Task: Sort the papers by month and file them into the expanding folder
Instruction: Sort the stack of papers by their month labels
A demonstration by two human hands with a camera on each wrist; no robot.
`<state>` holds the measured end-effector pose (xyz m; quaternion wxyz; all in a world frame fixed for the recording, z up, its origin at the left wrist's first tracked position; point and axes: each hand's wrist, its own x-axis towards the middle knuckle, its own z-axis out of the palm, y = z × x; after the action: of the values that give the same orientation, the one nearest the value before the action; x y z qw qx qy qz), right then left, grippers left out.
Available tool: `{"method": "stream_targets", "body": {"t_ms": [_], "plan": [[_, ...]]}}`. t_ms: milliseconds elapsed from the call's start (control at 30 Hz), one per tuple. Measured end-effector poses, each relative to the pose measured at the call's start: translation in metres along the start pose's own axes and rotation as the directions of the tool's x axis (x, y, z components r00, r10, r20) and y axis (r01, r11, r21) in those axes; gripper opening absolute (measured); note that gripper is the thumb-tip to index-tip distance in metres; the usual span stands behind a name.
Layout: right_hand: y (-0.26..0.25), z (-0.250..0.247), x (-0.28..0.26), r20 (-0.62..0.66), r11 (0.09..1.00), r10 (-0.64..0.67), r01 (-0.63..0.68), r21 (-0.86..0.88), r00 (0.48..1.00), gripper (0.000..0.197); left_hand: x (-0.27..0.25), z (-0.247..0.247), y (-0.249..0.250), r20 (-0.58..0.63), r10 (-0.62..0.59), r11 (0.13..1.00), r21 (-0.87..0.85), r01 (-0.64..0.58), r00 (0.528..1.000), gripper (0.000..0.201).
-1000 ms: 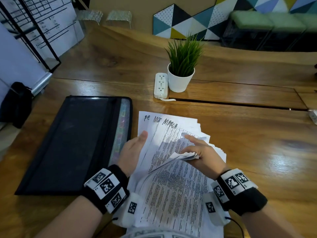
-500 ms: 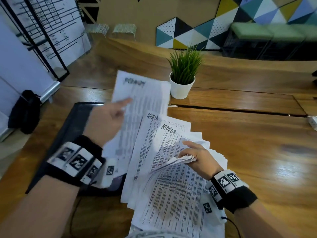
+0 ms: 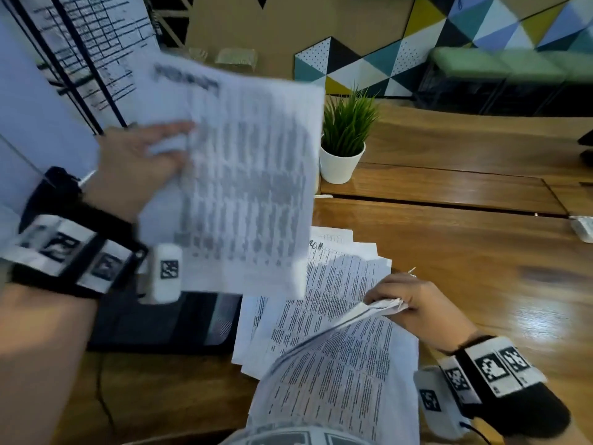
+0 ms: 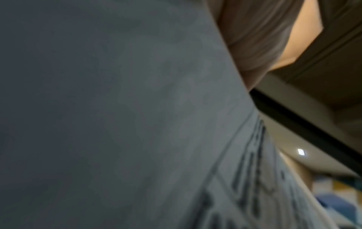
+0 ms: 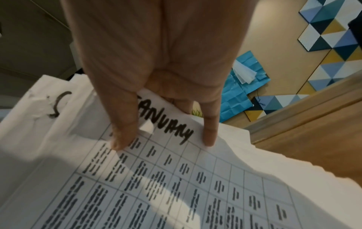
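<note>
While the left hand (image 3: pixel 134 165) grips a raised sheet (image 3: pixel 244 175) above the expanding folder (image 3: pixel 167 319), the right hand (image 3: pixel 420 308) pinches the January papers (image 5: pixel 176 178).

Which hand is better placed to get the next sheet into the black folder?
Left, probably. The left hand already holds a lifted sheet in the air above the expanding folder, which lies on that side. The right hand pinches the January stack on the far side of the spread papers.

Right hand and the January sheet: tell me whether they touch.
Touching. The right wrist view shows the right hand pinching the January sheet.
</note>
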<state>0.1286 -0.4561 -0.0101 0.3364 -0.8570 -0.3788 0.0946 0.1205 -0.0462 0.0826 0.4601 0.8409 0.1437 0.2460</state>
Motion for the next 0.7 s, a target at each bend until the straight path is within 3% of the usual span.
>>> {"method": "stream_targets", "body": {"t_ms": [67,167,300,367,433,500,567,600,700], "plan": [[-0.006,-0.010,-0.002,0.018,1.000,0.009,-0.009,0.005,1.000,0.018,-0.034,0.040,0.009,0.183,-0.093,0.981,-0.152,0.122,0.979,0.036],[-0.008,-0.021,0.002,0.021,1.000,0.029,-0.029,0.010,0.999,0.022,-0.067,0.095,-0.013,0.395,-0.140,0.970,-0.130,0.206,0.908,0.041],[-0.003,-0.010,0.014,-0.007,0.998,0.054,-0.054,-0.029,0.999,0.024,-0.092,0.137,-0.038,0.516,-0.159,0.987,0.067,0.145,0.842,0.051],[0.002,0.004,0.019,-0.035,0.998,0.063,-0.063,-0.008,0.997,0.022,-0.098,0.151,-0.045,0.507,-0.198,0.980,0.120,0.158,0.839,0.076],[0.010,0.019,0.022,-0.074,0.991,0.126,-0.123,0.054,0.989,0.021,-0.098,0.157,-0.046,0.443,-0.305,0.952,0.174,0.253,0.843,0.093],[0.017,0.032,0.025,-0.097,0.971,0.211,-0.197,0.135,0.973,0.026,-0.100,0.162,-0.052,0.381,-0.367,0.925,0.251,0.287,0.849,0.077],[0.023,0.044,0.027,-0.095,0.949,0.263,-0.239,0.206,0.960,0.031,-0.103,0.166,-0.052,0.374,-0.395,0.901,0.338,0.273,0.839,0.034],[0.025,0.048,0.027,-0.081,0.937,0.281,-0.255,0.240,0.956,0.035,-0.105,0.169,-0.054,0.387,-0.422,0.885,0.370,0.282,0.820,0.024],[0.033,0.057,0.027,-0.065,0.909,0.340,-0.310,0.279,0.938,0.040,-0.118,0.178,-0.051,0.370,-0.522,0.806,0.510,0.302,0.769,0.030]]}}
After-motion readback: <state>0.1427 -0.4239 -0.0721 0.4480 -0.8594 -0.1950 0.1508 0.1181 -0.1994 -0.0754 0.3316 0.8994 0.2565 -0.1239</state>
